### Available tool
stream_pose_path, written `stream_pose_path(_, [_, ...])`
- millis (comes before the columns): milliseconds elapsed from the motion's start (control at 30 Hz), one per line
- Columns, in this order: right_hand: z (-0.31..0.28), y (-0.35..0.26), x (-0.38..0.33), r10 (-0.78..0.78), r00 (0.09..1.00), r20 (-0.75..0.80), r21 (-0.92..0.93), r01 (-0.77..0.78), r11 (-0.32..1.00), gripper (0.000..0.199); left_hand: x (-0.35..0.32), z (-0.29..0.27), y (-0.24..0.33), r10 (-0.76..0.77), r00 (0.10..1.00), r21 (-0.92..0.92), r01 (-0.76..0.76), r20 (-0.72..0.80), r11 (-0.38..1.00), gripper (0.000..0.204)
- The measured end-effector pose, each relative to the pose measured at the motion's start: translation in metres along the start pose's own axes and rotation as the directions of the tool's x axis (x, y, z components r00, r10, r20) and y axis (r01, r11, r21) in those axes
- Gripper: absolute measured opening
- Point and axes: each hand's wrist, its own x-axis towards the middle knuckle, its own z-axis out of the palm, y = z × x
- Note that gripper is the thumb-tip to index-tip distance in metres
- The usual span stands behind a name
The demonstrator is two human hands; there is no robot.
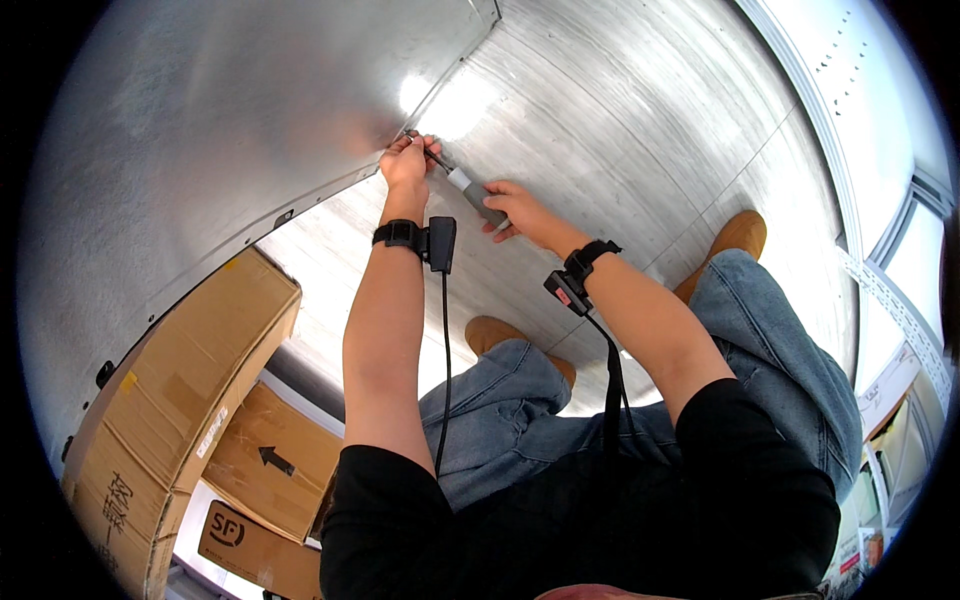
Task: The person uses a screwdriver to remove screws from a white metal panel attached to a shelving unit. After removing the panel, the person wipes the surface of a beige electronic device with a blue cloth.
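A screwdriver (486,205) with a grey handle, a pale collar and a dark shaft lies in my right hand (523,214), whose fingers wrap round the handle. Its shaft slants up and left to the lower edge of a large silver metal panel (250,110). There my left hand (406,160) is closed in a pinch by the shaft's far end, against the panel's edge. What sits between those fingertips is too small to make out. Each wrist carries a black strap with a small black box and a cable.
Cardboard boxes (160,400) stand at the left, beside the panel. Under me spreads a grey wood-look floor (600,110). My brown shoes (740,235) and bent knees are close below my hands. A white frame (800,80) curves along the right, with shelf-like things at lower right.
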Motion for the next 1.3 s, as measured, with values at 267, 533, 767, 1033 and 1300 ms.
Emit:
stream_pose_path(267, [0.006, 0.006, 0.0, -0.265, 0.963, -0.038, -0.526, 0.207, 0.825, 0.053, 0.001, -0.003, -0.001, 0.028, 1.0, 0.131, -0.027, -0.011, 0.991, 0.006])
stream_pose_path(533, [0.006, 0.002, -0.004, -0.104, 0.992, -0.071, -0.142, 0.093, 0.986, 0.052, 0.014, -0.006, -0.006, -0.012, 1.0, 0.075, 0.011, 0.017, 0.997, 0.005])
stream_pose_path(767, [-0.001, -0.003, -0.006, -0.035, 0.999, -0.019, -0.087, 0.033, 0.996, 0.045, 0.001, 0.001, 0.0, -0.019, 1.0, -0.087, 0.02, 0.013, 0.996, 0.004])
stream_pose_path(1033, [0.003, 0.01, 0.002, -0.286, 0.957, -0.056, -0.577, 0.202, 0.791, 0.054, 0.009, -0.002, -0.006, 0.024, 1.0, 0.104, -0.024, -0.006, 0.994, 0.006])
stream_pose_path(1300, [0.0, 0.003, 0.0, -0.111, 0.992, -0.063, -0.12, 0.102, 0.987, 0.049, 0.005, -0.003, -0.002, -0.02, 1.0, 0.014, 0.019, 0.018, 1.0, 0.004])
